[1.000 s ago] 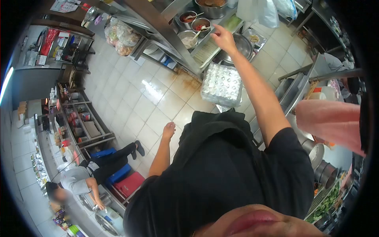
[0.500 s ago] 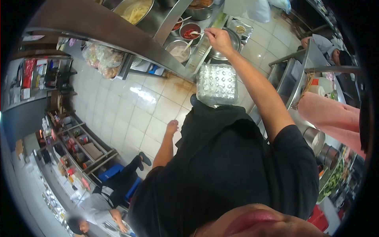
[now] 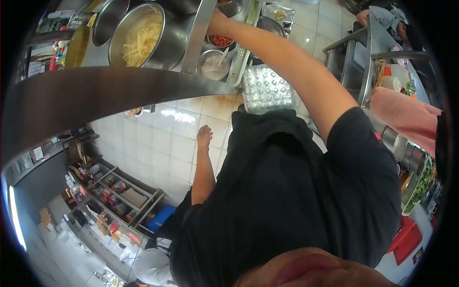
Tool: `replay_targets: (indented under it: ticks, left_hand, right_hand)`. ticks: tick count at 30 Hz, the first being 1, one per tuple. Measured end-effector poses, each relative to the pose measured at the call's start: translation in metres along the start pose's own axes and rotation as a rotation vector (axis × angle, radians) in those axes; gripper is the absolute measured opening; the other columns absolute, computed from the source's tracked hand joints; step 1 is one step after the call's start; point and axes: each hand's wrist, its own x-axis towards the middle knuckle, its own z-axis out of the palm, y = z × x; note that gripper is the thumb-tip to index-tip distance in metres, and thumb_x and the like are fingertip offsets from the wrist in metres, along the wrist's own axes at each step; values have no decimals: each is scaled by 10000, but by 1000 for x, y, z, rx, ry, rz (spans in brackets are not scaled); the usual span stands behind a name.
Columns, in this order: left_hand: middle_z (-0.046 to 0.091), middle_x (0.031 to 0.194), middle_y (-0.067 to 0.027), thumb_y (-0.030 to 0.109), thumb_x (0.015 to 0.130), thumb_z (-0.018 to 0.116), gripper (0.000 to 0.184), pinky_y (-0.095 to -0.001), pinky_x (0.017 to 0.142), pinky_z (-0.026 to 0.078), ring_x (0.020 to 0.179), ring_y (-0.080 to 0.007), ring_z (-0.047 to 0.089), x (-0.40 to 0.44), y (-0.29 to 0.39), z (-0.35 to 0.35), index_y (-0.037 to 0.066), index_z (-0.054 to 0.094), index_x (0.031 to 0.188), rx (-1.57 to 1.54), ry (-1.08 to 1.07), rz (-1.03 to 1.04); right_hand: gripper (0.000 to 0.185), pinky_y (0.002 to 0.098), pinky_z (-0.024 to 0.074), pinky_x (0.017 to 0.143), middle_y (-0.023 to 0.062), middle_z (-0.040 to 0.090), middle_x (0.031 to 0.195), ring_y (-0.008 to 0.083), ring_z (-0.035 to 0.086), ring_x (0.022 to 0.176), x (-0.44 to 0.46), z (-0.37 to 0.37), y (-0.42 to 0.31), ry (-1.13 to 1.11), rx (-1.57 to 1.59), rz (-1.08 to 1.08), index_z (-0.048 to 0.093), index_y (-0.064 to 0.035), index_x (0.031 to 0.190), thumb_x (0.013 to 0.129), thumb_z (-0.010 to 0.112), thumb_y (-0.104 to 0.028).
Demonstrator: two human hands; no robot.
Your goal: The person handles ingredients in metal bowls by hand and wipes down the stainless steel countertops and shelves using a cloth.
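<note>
At the top of the head view my right hand point(image 3: 217, 24) reaches in beside a metal shelf upright, above the bowl of chopped red chillies point(image 3: 220, 40). Its fingers are hidden, so any held thing cannot be made out. A bowl of pale paste point(image 3: 214, 65) with a spoon in it stands just nearer to me. My left hand point(image 3: 204, 136) hangs over the tiled floor, its fingers loosely bent and slightly apart, holding nothing. Farther left, a big metal bowl point(image 3: 161, 38) holds pale yellow strips point(image 3: 142, 40).
A metal shelf edge point(image 3: 119, 81) crosses the upper left. A clear-wrapped silvery stack point(image 3: 268, 88) is before my apron, near a round metal pan point(image 3: 270, 26). Racks point(image 3: 122, 193) and a person in grey point(image 3: 152, 265) are at lower left; another person point(image 3: 382, 21) is at upper right.
My right hand has moved left from the chilli bowl's spoon, past the bowl to the shelf upright. The view has shifted, bringing the bowl of yellow strips fully into sight.
</note>
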Motion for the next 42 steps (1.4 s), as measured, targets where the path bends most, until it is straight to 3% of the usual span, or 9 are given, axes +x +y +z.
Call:
replay_targets:
  ticks: [6, 9, 15, 19, 20, 23, 35, 38, 42]
  left_hand:
    - [607, 860, -46, 164, 879, 506, 326, -241, 512, 433, 650, -124, 575, -42, -68, -26, 46, 556, 1179, 4, 52, -196]
    - [599, 848, -45, 189, 887, 490, 296, -245, 502, 425, 635, -133, 573, -45, -122, -43, 58, 563, 1143, 397, -62, -14]
    - [604, 859, -48, 243, 891, 492, 308, -251, 514, 425, 661, -146, 579, -45, -144, -40, 60, 562, 1128, 380, -100, 104]
    - [617, 888, -57, 224, 886, 505, 346, -250, 542, 441, 688, -140, 584, -44, -100, -22, 38, 550, 1174, 178, -57, 17]
    - [620, 896, -59, 213, 884, 509, 357, -250, 549, 446, 690, -138, 584, -43, -84, -17, 32, 544, 1189, 97, -21, -77]
    - [624, 929, -68, 181, 873, 526, 392, -251, 575, 464, 714, -128, 589, -28, -61, -14, 12, 526, 1228, 4, 25, -134]
    - [606, 862, -50, 176, 866, 535, 354, -240, 510, 428, 627, -115, 557, -48, -78, -13, 25, 545, 1185, -63, 53, -151]
    - [590, 813, -36, 158, 871, 511, 269, -238, 483, 415, 589, -112, 541, -37, -126, -25, 47, 578, 1107, 244, -67, 23]
    - [590, 816, -39, 140, 867, 502, 278, -246, 492, 425, 614, -121, 561, -37, -141, -25, 42, 562, 1121, 399, -113, 98]
  right_hand:
    - [215, 418, 477, 768, 96, 679, 894, 276, 641, 850, 1, 43, 12, -81, 80, -38, 689, -95, 827, 775, 578, -272]
    - [283, 442, 510, 634, 194, 661, 831, 357, 651, 767, 5, -19, -15, -33, 195, 87, 643, -25, 936, 736, 654, -225]
    - [153, 457, 503, 602, 205, 632, 696, 387, 631, 672, -18, -88, -32, 403, 406, 552, 669, -56, 742, 736, 612, -197]
    - [170, 440, 501, 707, 194, 661, 839, 361, 637, 824, -27, -90, -41, -167, -21, 505, 674, -56, 772, 744, 599, -206]
    - [244, 437, 439, 820, 85, 686, 936, 259, 644, 906, -24, -49, -30, -246, -164, 578, 694, -110, 896, 782, 568, -286]
    - [272, 433, 395, 875, 79, 688, 966, 244, 638, 972, -11, -41, -27, -466, -13, 708, 696, -126, 941, 779, 567, -303]
    - [175, 423, 493, 753, 189, 660, 914, 335, 630, 894, 13, 39, 15, 120, 157, 303, 683, -50, 758, 748, 590, -198]
    - [177, 404, 504, 698, 177, 667, 822, 347, 643, 826, 6, -7, 9, 339, 354, 385, 678, -44, 708, 732, 613, -207]
    - [249, 392, 507, 646, 167, 657, 737, 326, 650, 713, -23, -72, 4, 100, 416, 672, 672, -34, 781, 750, 634, -278]
